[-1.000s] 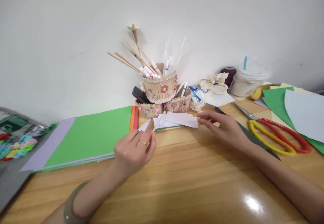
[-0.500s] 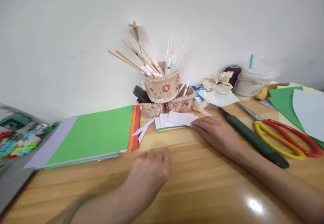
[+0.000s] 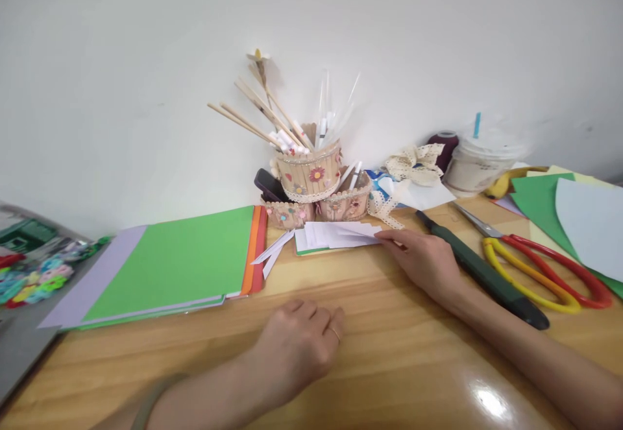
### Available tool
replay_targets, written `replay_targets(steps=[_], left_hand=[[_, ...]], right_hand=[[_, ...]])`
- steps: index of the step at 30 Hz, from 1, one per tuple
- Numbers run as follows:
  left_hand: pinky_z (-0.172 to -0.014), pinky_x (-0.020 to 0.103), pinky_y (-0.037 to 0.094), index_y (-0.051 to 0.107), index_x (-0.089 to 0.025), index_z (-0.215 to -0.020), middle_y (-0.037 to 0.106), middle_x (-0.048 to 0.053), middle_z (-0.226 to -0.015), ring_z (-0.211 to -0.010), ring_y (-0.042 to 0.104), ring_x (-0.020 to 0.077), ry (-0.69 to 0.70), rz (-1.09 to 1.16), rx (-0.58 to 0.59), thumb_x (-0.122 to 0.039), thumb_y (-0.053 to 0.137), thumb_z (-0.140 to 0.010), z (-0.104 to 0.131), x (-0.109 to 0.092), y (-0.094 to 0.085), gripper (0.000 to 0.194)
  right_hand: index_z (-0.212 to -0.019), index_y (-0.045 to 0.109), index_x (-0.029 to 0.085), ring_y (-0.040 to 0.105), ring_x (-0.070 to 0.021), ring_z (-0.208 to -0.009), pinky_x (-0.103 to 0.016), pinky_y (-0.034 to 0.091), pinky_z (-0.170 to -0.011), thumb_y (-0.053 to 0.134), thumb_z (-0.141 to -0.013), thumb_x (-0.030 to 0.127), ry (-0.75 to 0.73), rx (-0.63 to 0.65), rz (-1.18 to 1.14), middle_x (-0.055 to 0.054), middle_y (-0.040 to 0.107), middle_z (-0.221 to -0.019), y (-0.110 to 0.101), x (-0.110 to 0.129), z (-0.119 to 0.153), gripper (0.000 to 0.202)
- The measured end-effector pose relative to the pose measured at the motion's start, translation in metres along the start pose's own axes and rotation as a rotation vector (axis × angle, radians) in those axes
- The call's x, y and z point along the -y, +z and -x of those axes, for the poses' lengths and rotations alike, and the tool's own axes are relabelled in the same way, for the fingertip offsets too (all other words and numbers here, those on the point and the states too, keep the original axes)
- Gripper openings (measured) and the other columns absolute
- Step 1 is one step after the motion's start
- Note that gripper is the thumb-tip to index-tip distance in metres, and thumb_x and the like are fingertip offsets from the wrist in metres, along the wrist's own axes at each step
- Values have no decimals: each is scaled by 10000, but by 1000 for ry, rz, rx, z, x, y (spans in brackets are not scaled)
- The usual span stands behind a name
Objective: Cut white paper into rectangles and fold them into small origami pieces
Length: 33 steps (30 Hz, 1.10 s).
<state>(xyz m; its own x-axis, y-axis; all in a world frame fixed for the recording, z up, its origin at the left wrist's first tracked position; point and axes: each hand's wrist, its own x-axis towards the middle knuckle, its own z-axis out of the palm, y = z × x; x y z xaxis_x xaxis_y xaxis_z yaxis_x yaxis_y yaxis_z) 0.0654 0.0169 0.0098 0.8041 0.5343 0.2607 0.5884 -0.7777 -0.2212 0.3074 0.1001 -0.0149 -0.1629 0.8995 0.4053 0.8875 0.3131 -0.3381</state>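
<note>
Pinches the right end of the white paper slips between thumb and fingers of the right hand — on the counter, just in front of the decorated holder. Has the dark green tool and the scissors to the right of that hand. Holds the left hand curled, knuckles up, apart from the slips — cannot tell its grip.
</note>
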Motion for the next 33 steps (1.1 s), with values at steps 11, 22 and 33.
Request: replay_targets(steps=[11, 22, 33], left_hand=[[-449, 272, 438, 558, -105, -977, 624, 5, -639, -523, 568, 160, 30, 49, -106, -37, 412, -826, -1, -1, 5, 220], [-449, 276, 449, 552, -104, -995, 638, 34, -693, -557, 584, 173, 6, 18, -117, -56, 392, -860, 2, -1, 10, 215], [-873, 393, 474, 421, -97, -1291, 544, 167, -1205, -1110, 508, 263, -90, -51, -367, -79, 471, -863, 0, 4, 12, 432]], right_hand=[[-985, 648, 198, 633, -183, -676, -291, 481, -608, 461, -842, 257, 53, -30, -150, -41, 698, -867, 2, 1, -3, 244], [-819, 698, 198, 585, -177, -705, -295, 472, -649, 488, -860, 255, -72, 29, -219, -51, 617, -796, 5, 1, -2, 221], [-1016, 665, 215, 547, -152, -751, -266, 445, -617, 459, -874, 155, -508, -63, -241, -64, 607, -835, -16, 17, 25, 256]])
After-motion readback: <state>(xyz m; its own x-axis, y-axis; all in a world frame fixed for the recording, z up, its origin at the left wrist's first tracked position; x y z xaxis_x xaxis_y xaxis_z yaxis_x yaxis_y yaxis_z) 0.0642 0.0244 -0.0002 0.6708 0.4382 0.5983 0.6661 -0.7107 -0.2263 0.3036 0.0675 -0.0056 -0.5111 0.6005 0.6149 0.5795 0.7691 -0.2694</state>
